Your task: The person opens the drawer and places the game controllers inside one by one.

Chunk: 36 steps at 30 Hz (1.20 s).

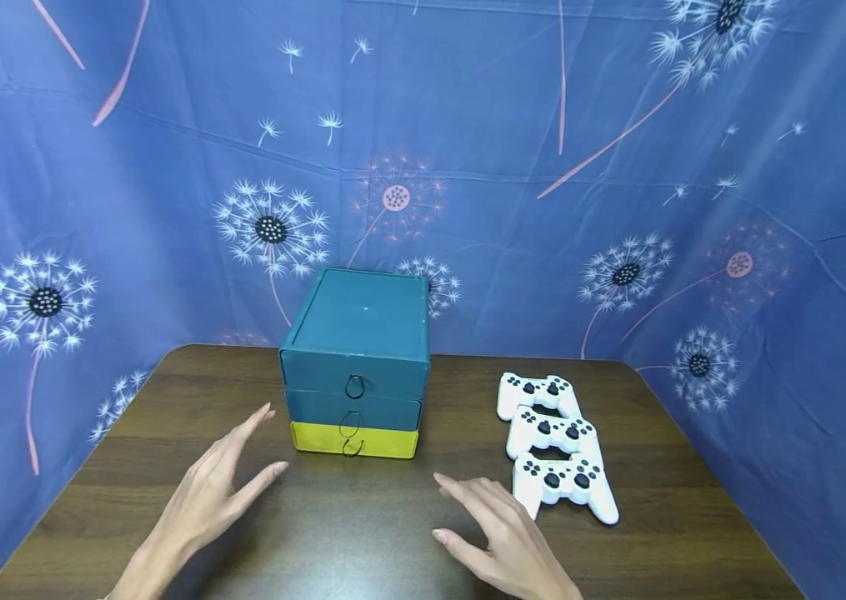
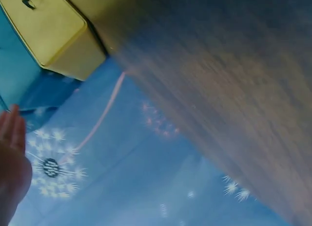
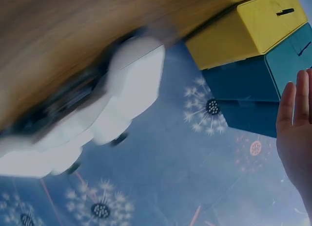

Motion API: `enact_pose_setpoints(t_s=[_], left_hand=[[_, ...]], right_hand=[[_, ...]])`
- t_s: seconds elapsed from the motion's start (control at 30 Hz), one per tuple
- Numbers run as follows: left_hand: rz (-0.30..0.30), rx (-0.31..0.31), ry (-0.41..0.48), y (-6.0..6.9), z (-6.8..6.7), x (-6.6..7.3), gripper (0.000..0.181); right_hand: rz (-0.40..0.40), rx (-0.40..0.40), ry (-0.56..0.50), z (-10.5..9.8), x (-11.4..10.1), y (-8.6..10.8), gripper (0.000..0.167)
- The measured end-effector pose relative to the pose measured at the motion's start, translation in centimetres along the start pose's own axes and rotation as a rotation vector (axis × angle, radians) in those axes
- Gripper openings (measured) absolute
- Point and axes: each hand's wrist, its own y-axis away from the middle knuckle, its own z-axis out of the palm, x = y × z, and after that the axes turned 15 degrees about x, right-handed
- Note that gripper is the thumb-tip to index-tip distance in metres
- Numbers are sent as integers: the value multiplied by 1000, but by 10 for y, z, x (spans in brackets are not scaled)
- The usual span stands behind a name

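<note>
My left hand [image 1: 205,492] hovers over the left part of the table, fingers extended and thumb apart, holding nothing. Over the front right of the table is my right hand [image 1: 501,533], also with straight fingers and nothing in them. Beyond both hands stands a stack of drawer boxes: teal upper drawers [image 1: 355,358] over a yellow bottom drawer [image 1: 381,440], each with a dark ring pull. Right of the stack, three white game controllers [image 1: 561,479] lie in an overlapping column, close to my right hand. In the right wrist view the controllers [image 3: 122,89] are blurred.
The dark wood table [image 1: 362,533] has its back edge against a blue curtain [image 1: 468,100] printed with dandelions. The same cloth hangs along the right side. The drawer stack stands near the table's back edge, left of the middle.
</note>
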Motion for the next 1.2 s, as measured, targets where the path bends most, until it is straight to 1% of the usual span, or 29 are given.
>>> enact_pose_setpoints(t_s=[0.07, 0.1, 0.17, 0.27, 0.37, 0.43, 0.6, 0.73, 0.83, 0.9, 1.03, 1.13, 1.2], left_hand=[[50, 88, 81, -5, 6, -9, 68], [70, 125, 121, -8, 8, -13, 66], [88, 189, 181, -14, 14, -20, 65], [93, 253, 246, -22, 23, -28, 58], [83, 291, 276, -27, 29, -34, 47], [76, 305, 290, -31, 32, -37, 44], [56, 318, 299, -42, 36, -39, 61], [46, 331, 292, -49, 39, -38, 65], [40, 339, 290, -52, 41, -38, 67], [35, 343, 295, -53, 42, -39, 68], [39, 346, 310, -59, 44, -38, 66], [58, 355, 325, -63, 46, -38, 64], [71, 360, 335, -67, 47, -39, 63]], right_hand=[[9, 7, -43, 5, 0, -5, 53], [15, 9, -69, 7, 0, -7, 53], [29, 13, -128, 13, 1, -11, 53], [43, 25, -219, 21, 2, -19, 54], [52, 47, -300, 29, 2, -28, 52], [63, 62, -341, 34, 2, -35, 50], [93, 88, -427, 44, 0, -54, 47], [108, 103, -502, 52, -1, -66, 47], [116, 108, -536, 59, -1, -73, 46], [126, 111, -540, 63, 0, -78, 45], [190, 111, -569, 71, 3, -88, 41], [250, 112, -596, 77, 4, -94, 41], [269, 117, -604, 81, 4, -97, 41]])
